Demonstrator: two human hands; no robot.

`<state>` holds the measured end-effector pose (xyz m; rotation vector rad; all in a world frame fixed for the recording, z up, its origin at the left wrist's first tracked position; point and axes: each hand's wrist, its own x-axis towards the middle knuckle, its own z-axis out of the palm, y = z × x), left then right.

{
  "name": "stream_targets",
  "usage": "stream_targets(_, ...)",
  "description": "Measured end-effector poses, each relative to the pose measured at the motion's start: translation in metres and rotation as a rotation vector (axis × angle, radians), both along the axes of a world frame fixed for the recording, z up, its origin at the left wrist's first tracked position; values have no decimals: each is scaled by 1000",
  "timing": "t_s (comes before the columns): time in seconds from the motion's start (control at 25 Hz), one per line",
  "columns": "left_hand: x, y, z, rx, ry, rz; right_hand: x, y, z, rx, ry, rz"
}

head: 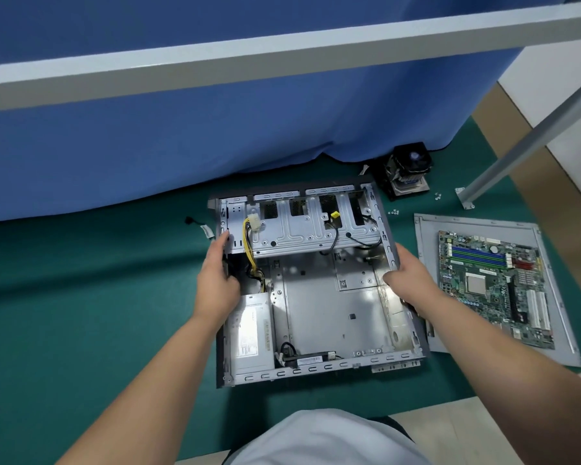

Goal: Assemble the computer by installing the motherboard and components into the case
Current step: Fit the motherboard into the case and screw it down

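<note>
An open grey computer case (329, 310) lies on its side on the green mat, with a silver power supply (250, 333) in its near left corner and a drive cage (302, 226) across its far end. My left hand (217, 280) grips the case's left wall. My right hand (408, 275) grips its right wall. A green motherboard (493, 286) lies to the right on a grey side panel (426, 263), apart from the case. A black CPU cooler with a fan (406, 169) stands behind the case.
Small screws (394, 212) lie scattered on the mat (98, 297) near the cooler. A loose black cable (198, 226) lies left of the case. A blue cloth (182, 135) hangs behind, and a grey table leg (503, 162) slants down at the right.
</note>
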<state>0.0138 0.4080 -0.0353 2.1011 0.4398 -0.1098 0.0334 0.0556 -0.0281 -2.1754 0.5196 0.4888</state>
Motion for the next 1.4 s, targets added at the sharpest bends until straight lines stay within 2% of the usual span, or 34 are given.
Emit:
stream_targets(0.24, 12, 34, -7, 81, 20, -29, -1, 33, -2, 81, -7, -3)
stream_targets(0.4, 12, 31, -10, 129, 4, -82, -3, 39, -2, -18, 17, 10)
stream_targets(0.52, 8, 26, -13, 171, 1, -41, -2, 42, 1, -67, 28, 28)
stream_targets(0.72, 4, 19, -8, 509, -118, -202, -10, 40, 0, -85, 14, 46)
stream_targets(0.92, -4, -30, 17, 331, -211, -180, -9, 31, -8, 16, 19, 103)
stream_targets(1.08, 3, -112, 34, 172, -215, -286, -2, -10, -8, 155, 94, 216)
stream_targets(1.24, 14, -212, 43, 23, -222, -440, 5, -112, -4, -3, -44, 99)
stream_targets(1.32, 21, -266, 39, -25, -128, -520, 1, -172, -6, -87, -38, 4)
stream_targets(1.4, 26, -320, 27, -39, 42, -612, -11, -229, -13, -215, 19, -100)
